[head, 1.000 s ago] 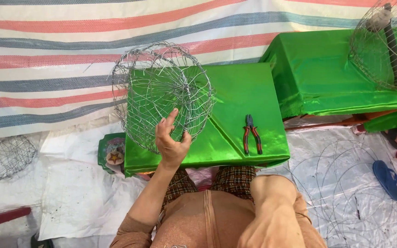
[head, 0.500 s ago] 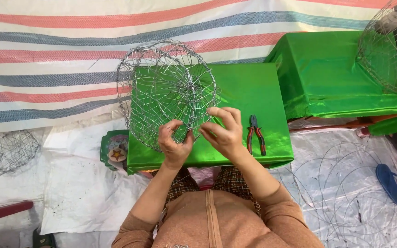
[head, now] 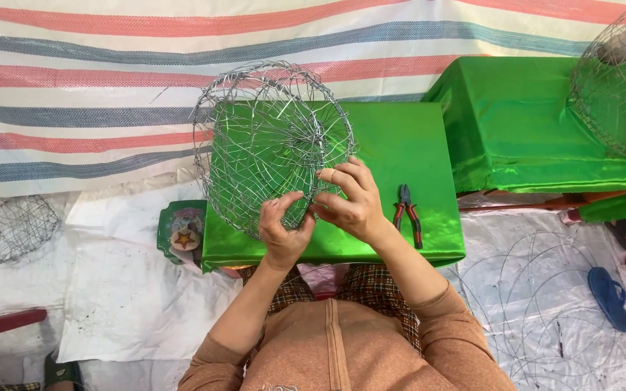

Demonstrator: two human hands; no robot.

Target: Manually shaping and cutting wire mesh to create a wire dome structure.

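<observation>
Wire basket (head: 269,141) propped on edge over the near-left part of the green-covered table (head: 400,145), both hands at its near rim.
Left hand (head: 284,233) pinches the lower rim wires; right hand (head: 349,201) has its fingers curled on strands just beside it, though the exact wire it grips is hard to tell. Loose cut ends could prick a fingertip, and a slack grip could let the frame roll left off the table, well apart from the red-handled pliers (head: 409,213) lying to the right.
</observation>
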